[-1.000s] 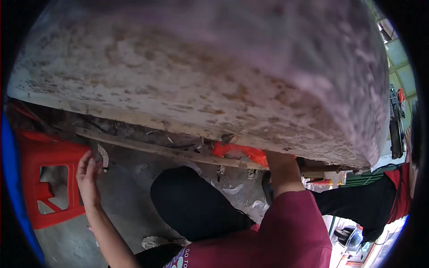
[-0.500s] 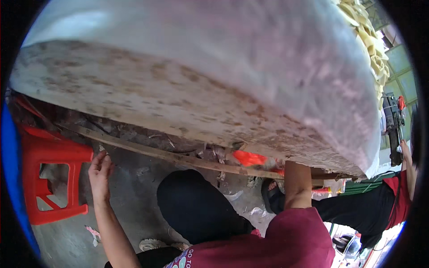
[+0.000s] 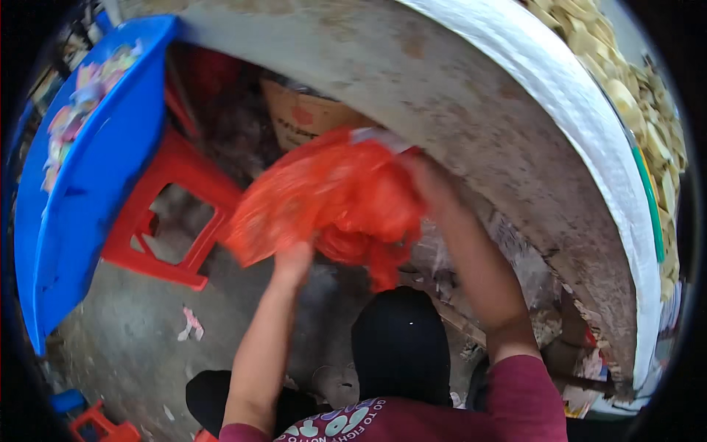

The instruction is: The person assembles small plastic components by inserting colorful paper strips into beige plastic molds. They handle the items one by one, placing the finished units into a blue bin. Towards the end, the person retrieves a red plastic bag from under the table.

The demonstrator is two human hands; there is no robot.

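A crumpled, translucent red plastic bag (image 3: 324, 199) hangs in the air between my two hands, above my knees and blurred by motion. My left hand (image 3: 294, 259) closes on its lower left edge, the fingertips covered by the plastic. On the bag's right side my right hand (image 3: 431, 180) grips it near the top, smeared by movement. Something whitish (image 3: 375, 137) shows at the bag's upper edge, too blurred to name.
A blue tub (image 3: 110, 155) with pale and pink scraps rests at the left, by a red plastic stool (image 3: 195, 177). Overhead curves a stained tabletop edge (image 3: 471, 88). Beneath it stands a cardboard box (image 3: 298, 110). Cream-coloured pieces (image 3: 626, 88) lie piled at upper right.
My right hand has come out from under the table with the red bag. My left hand has moved right and taken hold of it too. The view has shifted, showing the blue tub.
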